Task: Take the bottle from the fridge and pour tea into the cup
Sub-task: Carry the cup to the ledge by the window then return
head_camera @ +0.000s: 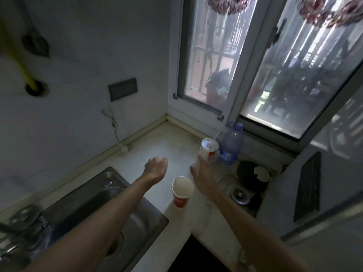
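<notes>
Your right fingers (198, 163) reach far along the counter (149, 146), held together and extended, their tips at the base of a lidded takeaway cup with a straw (209, 149); whether they touch it cannot be told. Your right hand (202, 173) holds nothing. Your left hand (156, 166) hovers palm down over the bare counter, its fingers curled under and hidden, so their state cannot be told. The open paper cup (182, 190), red below and white inside, stands upright between your forearms, near the counter's front edge. A clear plastic bottle with a blue cap (231, 144) stands far right by the window (255, 75). A steel sink (110, 209) lies near left.
</notes>
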A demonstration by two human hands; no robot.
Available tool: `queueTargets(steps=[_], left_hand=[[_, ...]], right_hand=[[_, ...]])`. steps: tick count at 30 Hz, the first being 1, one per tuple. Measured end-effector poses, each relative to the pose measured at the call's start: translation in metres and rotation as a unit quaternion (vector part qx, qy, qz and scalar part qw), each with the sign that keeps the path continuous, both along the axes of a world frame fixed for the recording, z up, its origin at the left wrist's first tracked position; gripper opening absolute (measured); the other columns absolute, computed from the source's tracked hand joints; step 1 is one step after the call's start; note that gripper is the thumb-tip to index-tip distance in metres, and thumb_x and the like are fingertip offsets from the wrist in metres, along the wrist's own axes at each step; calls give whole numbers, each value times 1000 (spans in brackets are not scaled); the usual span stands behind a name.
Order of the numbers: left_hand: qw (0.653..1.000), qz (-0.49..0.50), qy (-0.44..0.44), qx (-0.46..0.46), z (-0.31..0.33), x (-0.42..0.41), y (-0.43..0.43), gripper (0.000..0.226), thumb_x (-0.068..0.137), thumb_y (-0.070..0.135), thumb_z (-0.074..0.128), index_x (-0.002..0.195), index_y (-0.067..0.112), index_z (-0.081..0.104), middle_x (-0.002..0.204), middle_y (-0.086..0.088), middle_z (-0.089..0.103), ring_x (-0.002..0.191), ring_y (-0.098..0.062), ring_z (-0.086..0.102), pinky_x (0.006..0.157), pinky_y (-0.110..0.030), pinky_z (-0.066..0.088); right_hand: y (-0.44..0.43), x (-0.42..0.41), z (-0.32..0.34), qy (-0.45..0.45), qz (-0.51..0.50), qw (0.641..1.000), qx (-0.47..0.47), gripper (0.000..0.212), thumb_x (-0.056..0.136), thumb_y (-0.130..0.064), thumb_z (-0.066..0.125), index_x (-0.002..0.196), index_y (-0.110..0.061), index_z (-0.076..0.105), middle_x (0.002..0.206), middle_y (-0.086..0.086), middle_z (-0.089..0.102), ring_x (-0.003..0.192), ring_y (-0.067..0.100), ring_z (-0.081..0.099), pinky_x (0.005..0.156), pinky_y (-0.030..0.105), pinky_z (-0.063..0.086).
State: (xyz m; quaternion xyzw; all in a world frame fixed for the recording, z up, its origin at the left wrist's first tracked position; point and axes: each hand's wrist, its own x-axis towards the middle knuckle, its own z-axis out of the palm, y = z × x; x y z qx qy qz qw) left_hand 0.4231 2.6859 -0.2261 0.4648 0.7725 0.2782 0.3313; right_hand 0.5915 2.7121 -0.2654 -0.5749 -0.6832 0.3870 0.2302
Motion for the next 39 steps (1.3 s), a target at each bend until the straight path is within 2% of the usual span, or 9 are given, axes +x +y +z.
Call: queueTargets(steps=[2,4,6,8,16,28,33,37,39], left_hand=[[998,-19,61,10,21,-5,-2,35,98,26,30,90,2,54,106,-21,54,114,-38,49,95,-45,38],[993,-32,109,28,38,-10,-4,47,95,35,26,118,3,52,139,-22,42,132,-35,36,104,-47,33],[985,-32,164,51,54,-18,-10,59,96,40,27,143,6,35,155,-21,21,142,-34,22,111,-49,27],[972,-26,227,59,67,-30,-20,65,99,41,29,153,7,15,160,-18,7,147,-34,12,116,-49,20],[921,28,388,7,100,-105,-91,51,98,40,28,131,3,39,135,-20,38,121,-34,41,99,-49,38],[897,144,416,37,142,-189,-256,39,97,39,28,116,9,45,127,-17,44,112,-32,45,94,-47,39],[882,182,433,27,137,-222,-343,45,97,40,32,123,6,44,130,-18,44,121,-33,40,96,-45,40],[869,210,447,-16,138,-244,-424,66,91,52,20,134,4,39,135,-19,42,124,-34,40,98,-46,41],[864,222,451,-29,138,-257,-466,60,96,45,26,138,3,35,138,-21,40,126,-35,38,98,-47,40]], right_hand=[[-1,-9,37,-39,4,999,29,71,96,-51,39,152,-12,21,152,17,31,139,39,30,114,47,26],[-2,-20,64,-77,26,995,59,60,103,-32,39,154,-13,15,156,15,26,143,33,26,114,40,22],[-2,-33,80,-90,63,990,93,60,104,-31,36,156,-15,10,158,12,23,144,29,23,114,39,22],[-7,-51,93,-88,102,984,117,61,104,-32,35,156,-15,8,160,10,19,146,27,19,114,40,23],[-36,-117,130,-133,210,949,194,62,103,-31,36,155,-15,7,159,8,18,144,31,20,113,40,24],[-164,-219,185,-131,313,903,265,58,103,-35,33,154,-18,10,156,7,23,141,31,25,108,48,33],[-234,-261,191,-129,341,889,277,58,103,-36,31,154,-19,9,158,5,19,143,30,20,110,48,31],[-303,-292,188,-118,380,873,281,58,103,-35,35,153,-18,11,157,7,19,141,32,22,110,48,30],[-341,-311,186,-114,400,865,281,57,103,-33,36,152,-18,13,155,7,20,141,31,24,111,48,30]])
